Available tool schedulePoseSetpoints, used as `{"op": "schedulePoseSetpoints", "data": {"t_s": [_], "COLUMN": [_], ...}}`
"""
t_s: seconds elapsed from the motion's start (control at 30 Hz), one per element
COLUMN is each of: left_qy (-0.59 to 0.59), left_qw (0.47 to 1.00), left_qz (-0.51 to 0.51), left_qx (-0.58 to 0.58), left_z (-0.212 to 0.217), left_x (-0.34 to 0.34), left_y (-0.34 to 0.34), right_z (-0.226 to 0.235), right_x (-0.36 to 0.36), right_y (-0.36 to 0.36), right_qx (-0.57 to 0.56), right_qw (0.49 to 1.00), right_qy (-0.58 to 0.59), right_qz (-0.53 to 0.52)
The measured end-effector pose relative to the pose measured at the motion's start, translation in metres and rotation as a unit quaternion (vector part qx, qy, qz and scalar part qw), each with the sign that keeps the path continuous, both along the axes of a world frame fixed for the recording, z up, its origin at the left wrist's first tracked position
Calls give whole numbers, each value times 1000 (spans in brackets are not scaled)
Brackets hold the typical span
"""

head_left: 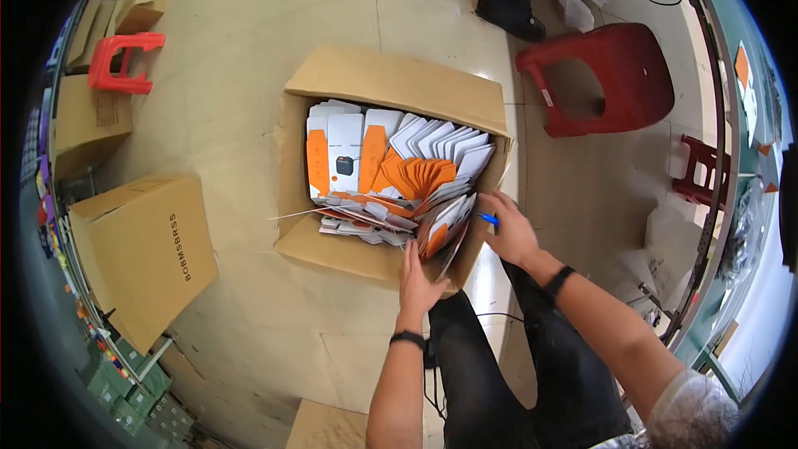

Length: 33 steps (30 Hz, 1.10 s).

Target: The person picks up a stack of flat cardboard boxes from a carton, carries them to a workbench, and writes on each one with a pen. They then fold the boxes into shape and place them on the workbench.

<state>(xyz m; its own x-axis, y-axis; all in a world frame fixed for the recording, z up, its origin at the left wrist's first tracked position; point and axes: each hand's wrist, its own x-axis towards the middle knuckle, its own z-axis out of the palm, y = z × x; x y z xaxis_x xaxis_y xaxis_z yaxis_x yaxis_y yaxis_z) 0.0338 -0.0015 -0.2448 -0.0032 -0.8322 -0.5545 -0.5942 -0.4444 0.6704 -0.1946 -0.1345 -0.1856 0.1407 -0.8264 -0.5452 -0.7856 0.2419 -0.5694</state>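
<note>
An open cardboard box (324,243) stands on the floor in front of me, filled with flat white-and-orange printed card packages (345,145). On its right side many of these cards fan out in a slanted row. My left hand (421,283) is at the near side of the box, fingers stretched out against the cards at the near right corner. Beside the box's right flap, my right hand (510,233) has a small blue pen-like thing (489,219) sticking out between its fingers. Its fingertips reach the flap's edge; the rest of the blue thing is hidden.
A red plastic stool (623,75) stands right of the box, near another person's dark-clad leg and shoe (511,21). A smaller red stool (125,62) and a closed carton (145,254) are on the left. A green-topped table (740,50) borders the right side.
</note>
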Motion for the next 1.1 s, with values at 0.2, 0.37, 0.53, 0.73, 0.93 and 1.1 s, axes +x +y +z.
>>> {"op": "schedulePoseSetpoints", "data": {"t_s": [0.2, 0.37, 0.53, 0.73, 0.93, 1.1], "left_qy": [25, 102, 10, 11, 72, 113], "left_qw": [998, 994, 997, 999, 993, 982], "left_qz": [-34, -40, -41, -29, -62, -136], "left_qx": [-43, 15, 72, 17, 77, 69], "left_z": [-71, -79, -66, -75, -84, -85], "left_x": [6, -3, -35, -36, -15, -11], "left_y": [-51, -98, -125, -119, -154, -138], "right_z": [54, 61, 55, 54, 58, 65], "right_x": [-106, -198, -210, -175, -153, -157], "right_y": [-5, 33, 69, 75, 59, 59], "right_qx": [-62, -39, 3, 27, 32, 65], "right_qw": [997, 990, 986, 988, 991, 985], "right_qy": [45, 115, 137, 111, 90, 110], "right_qz": [-9, -70, -99, -105, -96, -115]}}
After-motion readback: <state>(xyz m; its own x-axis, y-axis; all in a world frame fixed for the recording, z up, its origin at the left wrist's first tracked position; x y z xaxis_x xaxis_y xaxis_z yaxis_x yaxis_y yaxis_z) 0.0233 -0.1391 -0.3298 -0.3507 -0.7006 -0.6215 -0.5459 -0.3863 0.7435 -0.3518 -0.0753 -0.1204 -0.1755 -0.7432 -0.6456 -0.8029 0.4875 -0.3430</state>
